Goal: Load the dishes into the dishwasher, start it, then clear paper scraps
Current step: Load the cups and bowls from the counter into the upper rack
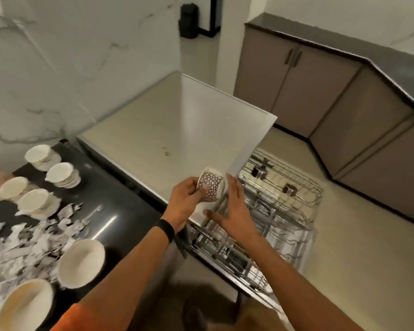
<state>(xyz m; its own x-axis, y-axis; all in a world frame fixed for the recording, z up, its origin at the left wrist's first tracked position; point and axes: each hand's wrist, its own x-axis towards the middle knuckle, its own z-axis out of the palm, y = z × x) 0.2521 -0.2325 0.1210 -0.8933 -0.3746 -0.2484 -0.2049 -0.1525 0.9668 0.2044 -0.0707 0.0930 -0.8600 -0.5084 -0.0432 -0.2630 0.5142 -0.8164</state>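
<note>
i am holding the patterned cup (210, 185) sideways just beside the dishwasher rack (287, 187), left hand (185, 201) fingers clamped round it, probably for slotting in; right hand (234, 211) is hovering over the rack's near corner, fingers straight and apart.

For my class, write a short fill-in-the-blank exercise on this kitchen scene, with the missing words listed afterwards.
1. The left hand grips a patterned ____.
2. The wristband on that arm is ____ in colour.
3. Torn paper scraps lie on the dark ____ beside white bowls.
4. The dishwasher's wire racks are pulled ____.
Missing words: cup; black; counter; out.
</note>
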